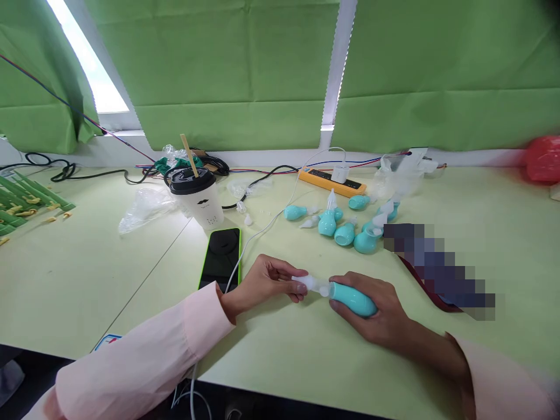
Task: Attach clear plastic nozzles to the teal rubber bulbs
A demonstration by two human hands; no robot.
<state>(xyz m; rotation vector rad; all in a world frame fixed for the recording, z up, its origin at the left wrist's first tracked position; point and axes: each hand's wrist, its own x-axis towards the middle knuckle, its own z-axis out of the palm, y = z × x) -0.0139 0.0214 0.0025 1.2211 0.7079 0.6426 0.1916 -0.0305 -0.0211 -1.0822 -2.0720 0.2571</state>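
Observation:
My right hand [385, 309] is wrapped round a teal rubber bulb [353, 299], its open end facing left. My left hand [273, 280] pinches a translucent white nozzle tip [308, 282] that points toward the bulb. Between the two sits a small clear plastic piece [324, 289]; whether it is joined to the nozzle or to the bulb I cannot tell. Beyond my hands lie several more teal bulbs [344, 234], some with clear nozzles on them. One bulb with a nozzle [327, 221] stands upright among them.
A phone [221, 256] with a white cable lies left of my hands, and behind it stands a lidded cup [203, 204] with a straw. An orange power strip [332, 182] runs along the back. At the right is a dark, blurred-out object [431, 271]. Plastic bags [149, 209] lie about.

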